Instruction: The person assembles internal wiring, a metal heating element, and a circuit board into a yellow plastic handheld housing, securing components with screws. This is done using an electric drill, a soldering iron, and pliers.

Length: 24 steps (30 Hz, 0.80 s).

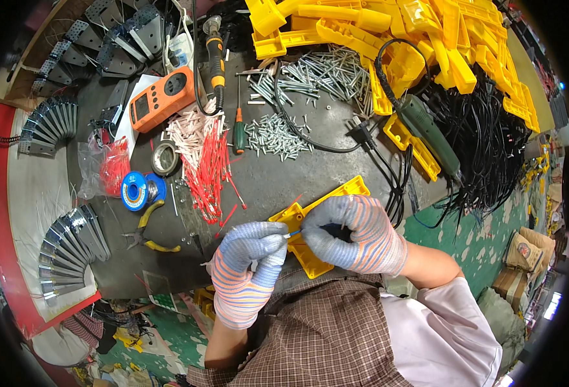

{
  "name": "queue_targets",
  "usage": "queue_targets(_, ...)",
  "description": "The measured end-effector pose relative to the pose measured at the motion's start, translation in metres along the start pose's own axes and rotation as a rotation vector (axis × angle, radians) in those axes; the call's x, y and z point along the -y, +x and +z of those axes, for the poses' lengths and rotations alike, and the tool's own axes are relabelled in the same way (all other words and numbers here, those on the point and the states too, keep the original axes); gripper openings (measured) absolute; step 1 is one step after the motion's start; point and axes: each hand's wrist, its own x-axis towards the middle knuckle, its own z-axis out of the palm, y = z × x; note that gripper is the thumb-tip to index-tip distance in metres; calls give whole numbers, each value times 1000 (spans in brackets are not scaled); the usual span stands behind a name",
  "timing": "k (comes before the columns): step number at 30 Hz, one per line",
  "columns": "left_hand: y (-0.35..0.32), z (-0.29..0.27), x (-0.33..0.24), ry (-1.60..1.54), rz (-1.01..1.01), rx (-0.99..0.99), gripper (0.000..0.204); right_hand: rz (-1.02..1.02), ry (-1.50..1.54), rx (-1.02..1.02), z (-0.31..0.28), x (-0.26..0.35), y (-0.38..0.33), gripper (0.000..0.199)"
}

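Lower centre | pinching white-tipped blue piece (pixel 294 233) in left gloved hand (pixel 249 263) | curling right gloved hand (pixel 354 237), unable to tell any hold | could drop into yellow housing half (pixel 309 260) if pinched too loosely

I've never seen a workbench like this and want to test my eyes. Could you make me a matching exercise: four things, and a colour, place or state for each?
Things
1. Meter
2. Spool
3. Screwdriver
4. Nearest yellow casing

Descriptions
A. Blue, lying beside the pliers
B. Beneath the gloved left hand and right hand
C. Orange body, dark round dial
D. Handle partly green, partly orange-red

Pairs: 1-C, 2-A, 3-D, 4-B
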Motion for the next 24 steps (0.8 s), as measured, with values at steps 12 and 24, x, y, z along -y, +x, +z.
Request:
queue_targets(12,29,-4,-2,583,377,271,20,-31,-130,-33,8,-10,-11,18)
queue_targets(24,33,24,-26,560,488,-14,21,319,757,-41,-1,-14,-7,45)
